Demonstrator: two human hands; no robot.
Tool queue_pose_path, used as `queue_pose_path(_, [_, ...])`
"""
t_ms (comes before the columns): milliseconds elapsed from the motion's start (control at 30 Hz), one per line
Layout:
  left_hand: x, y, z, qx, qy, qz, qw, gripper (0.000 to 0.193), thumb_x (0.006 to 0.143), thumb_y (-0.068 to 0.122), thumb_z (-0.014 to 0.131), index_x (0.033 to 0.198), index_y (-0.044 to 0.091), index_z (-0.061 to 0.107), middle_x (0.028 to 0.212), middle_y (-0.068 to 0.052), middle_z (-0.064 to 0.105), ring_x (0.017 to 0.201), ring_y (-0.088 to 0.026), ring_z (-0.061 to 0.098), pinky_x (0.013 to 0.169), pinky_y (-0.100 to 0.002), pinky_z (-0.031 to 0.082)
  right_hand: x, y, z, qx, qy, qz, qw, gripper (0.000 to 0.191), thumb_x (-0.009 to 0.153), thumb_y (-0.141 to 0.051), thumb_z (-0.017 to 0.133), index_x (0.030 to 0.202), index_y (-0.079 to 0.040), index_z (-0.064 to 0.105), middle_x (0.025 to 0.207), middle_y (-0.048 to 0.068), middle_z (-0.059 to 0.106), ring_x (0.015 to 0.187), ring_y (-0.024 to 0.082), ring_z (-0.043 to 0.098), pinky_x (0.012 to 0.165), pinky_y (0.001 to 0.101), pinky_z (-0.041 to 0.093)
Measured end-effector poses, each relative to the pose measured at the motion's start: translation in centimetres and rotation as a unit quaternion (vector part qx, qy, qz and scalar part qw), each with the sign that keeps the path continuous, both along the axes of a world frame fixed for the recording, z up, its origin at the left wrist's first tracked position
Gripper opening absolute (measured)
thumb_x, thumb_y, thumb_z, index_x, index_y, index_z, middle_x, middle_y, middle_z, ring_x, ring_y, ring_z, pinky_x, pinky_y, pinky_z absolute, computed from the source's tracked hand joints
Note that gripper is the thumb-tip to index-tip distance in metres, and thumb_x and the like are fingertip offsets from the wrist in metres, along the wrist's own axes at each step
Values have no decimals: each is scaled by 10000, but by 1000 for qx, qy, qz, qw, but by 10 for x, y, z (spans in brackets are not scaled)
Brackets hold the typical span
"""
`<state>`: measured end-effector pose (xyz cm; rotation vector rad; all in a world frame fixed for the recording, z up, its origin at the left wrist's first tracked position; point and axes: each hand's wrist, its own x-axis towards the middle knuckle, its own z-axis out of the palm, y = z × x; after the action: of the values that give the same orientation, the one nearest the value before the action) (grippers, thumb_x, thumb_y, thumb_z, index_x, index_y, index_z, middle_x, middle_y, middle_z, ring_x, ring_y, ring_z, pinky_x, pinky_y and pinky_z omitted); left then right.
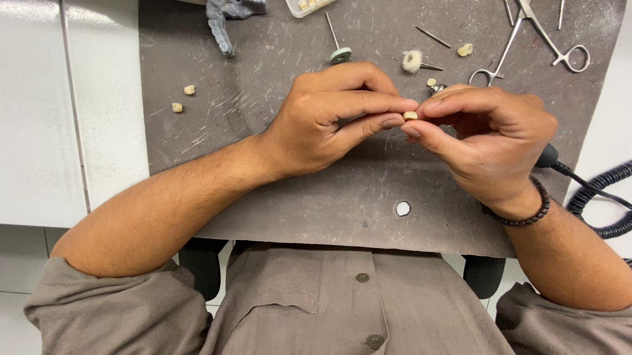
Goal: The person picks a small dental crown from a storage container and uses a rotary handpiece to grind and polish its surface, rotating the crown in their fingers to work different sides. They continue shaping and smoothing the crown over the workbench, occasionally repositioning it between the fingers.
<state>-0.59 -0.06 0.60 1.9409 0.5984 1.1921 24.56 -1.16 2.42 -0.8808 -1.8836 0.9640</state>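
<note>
Both hands meet over the grey work mat [314, 206] on the white tabletop [24, 112]. The left hand [326, 120] and the right hand [487, 140] pinch together one small cream tooth crown [410, 115] between their fingertips, above the mat. Behind them lie a felt polishing bur [413, 61], a green wheel bur [340, 54], scissors-like forceps [536, 34] and a grey dental cast [227, 11].

Counted — two loose tooth pieces [184, 98] at nine o'clock, one forceps [532, 34] at one o'clock, one grey cast [227, 11] at eleven.
</note>
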Motion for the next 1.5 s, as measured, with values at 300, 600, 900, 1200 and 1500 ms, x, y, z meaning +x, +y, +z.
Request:
queue_pose_path(300, [-1, 0, 1, 4, -7, -4, 1000, 229, 1047, 57, 783, 1265, 97, 728, 1130, -39, 704, 951, -120, 716, 777, -236, 616, -3, -4, 4, -12, 16, -7, 1000, 232, 949, 71, 867, 1098, 56, 690, 1026, 177, 748, 959, 192, 766, 808, 265, 654])
queue_pose_path(600, [-5, -1, 2, 37, 6, -9, 999, 284, 1051, 54, 790, 1310, 145, 719, 1168, -29, 689, 975, -124, 711, 794, -244, 618, -5, 1, 8, -15, 44, 28, 999, 226, 913, 79, 833, 1070, 65, 671, 994, 192, 732, 947, 219, 755, 827, 302, 648])
queue_pose_path(900, [-5, -3, 2, 53, 5, 21, 998, 262, 1049, 78, 802, 1287, 139, 714, 1191, -21, 719, 985, -131, 744, 810, -237, 650, 0, -3, 4, -41, 65, 44, 996, 243, 951, 94, 821, 1126, 47, 658, 1026, 175, 729, 930, 186, 746, 808, 283, 652])
queue_pose_path(1200, [-5, -1, 1, 53, 9, 23, 998, 255, 1037, 71, 803, 1272, 135, 727, 1167, -21, 718, 938, -120, 735, 781, -233, 641, -2, 1, 8, -41, 58, 53, 996, 251, 952, 88, 812, 1139, 48, 650, 1053, 184, 727, 951, 186, 752, 827, 287, 662])
queue_pose_path(1500, [-12, 6, 3, 185, 96, 9, 978, 297, 1027, 26, 778, 1302, 81, 683, 1238, -50, 676, 1021, -189, 691, 856, -335, 580, -6, 12, 41, -96, -94, 26, 991, 311, 800, -25, 842, 1056, 38, 679, 1006, 135, 734, 917, 168, 745, 820, 290, 650])
